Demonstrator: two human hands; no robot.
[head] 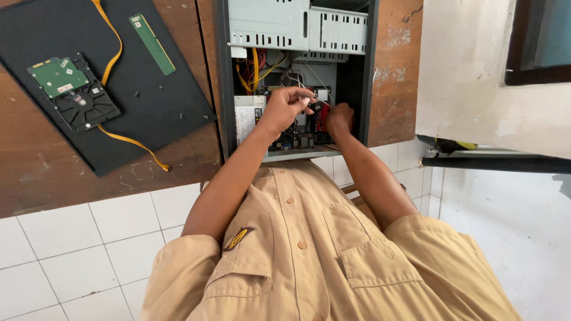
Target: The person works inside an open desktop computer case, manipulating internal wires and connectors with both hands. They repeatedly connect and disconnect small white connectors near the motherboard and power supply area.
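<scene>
Head view, open computer case [357, 71] on wooden table [35, 172], left hand [284, 108] inside pinching thin wires [304, 83], right hand [339, 117] curled low on motherboard [300, 134], grip unclear, hard drive [74, 92], RAM stick [152, 44], orange cable [128, 141] on black panel [172, 113] beside case.

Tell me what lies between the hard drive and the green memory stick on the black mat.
In the head view, an orange flat cable runs between the hard drive and the memory stick, over the black mat; otherwise only bare mat.
</scene>
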